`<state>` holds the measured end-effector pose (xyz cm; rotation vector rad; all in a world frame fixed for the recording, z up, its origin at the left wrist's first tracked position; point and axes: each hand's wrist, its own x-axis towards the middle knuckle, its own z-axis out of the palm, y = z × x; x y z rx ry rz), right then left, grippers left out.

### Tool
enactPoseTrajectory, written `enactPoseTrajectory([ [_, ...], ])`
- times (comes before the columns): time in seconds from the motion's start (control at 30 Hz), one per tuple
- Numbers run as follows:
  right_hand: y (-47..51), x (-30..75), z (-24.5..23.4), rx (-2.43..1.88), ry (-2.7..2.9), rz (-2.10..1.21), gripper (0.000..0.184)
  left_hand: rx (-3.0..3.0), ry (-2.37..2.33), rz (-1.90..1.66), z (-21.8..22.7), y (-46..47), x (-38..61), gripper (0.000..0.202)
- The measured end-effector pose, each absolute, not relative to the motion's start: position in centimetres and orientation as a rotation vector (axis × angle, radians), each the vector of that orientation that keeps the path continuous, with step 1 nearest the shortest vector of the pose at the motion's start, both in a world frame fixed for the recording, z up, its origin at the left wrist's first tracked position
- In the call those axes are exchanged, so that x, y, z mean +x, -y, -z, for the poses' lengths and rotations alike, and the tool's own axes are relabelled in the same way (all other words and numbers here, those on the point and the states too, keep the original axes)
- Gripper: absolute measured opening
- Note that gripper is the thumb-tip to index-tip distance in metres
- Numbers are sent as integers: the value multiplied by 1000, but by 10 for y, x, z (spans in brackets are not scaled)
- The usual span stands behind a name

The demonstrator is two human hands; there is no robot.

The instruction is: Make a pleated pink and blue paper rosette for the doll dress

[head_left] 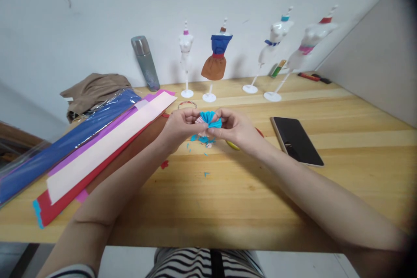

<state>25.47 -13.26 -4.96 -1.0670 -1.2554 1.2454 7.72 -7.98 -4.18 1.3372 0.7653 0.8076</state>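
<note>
Between both hands, above the middle of the table, is a small pleated paper rosette [207, 117], part bright blue and part pale pink. My left hand [180, 127] pinches its pink side between thumb and fingers. On the blue side, my right hand [236, 128] grips the folds with thumb and forefinger. Small blue paper scraps [203, 140] lie on the wood just beneath. A yellow-handled tool [233, 144] is partly hidden under my right hand. Closer to me sits a small red paper piece [164, 164].
Long sheets of coloured paper [110, 147] lie at the left, near a brown cloth [94, 91] and a flask [145, 63]. Several white mannequin stands line the back, one wearing a blue and brown dress [216, 54]. A phone [297, 140] lies at the right; a green-labelled glue tube [278, 69] stands behind.
</note>
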Motion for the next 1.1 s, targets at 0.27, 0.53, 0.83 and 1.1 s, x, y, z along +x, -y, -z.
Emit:
enactPoseTrajectory([
  [0.27,132,263,45,-1035,1259,-1272,35,1473,-790,-727,41,77,73,46],
  [0.53,136,256,40,-1035,1453,-1203,37,1994,-704,-851,46,83,74,89],
  [0.83,134,259,43,-1053,1364,-1210,44,2058,-703,-915,43,84,73,91],
  [1.1,135,257,43,-1074,1429,-1146,39,2220,-720,-912,37,89,72,88],
])
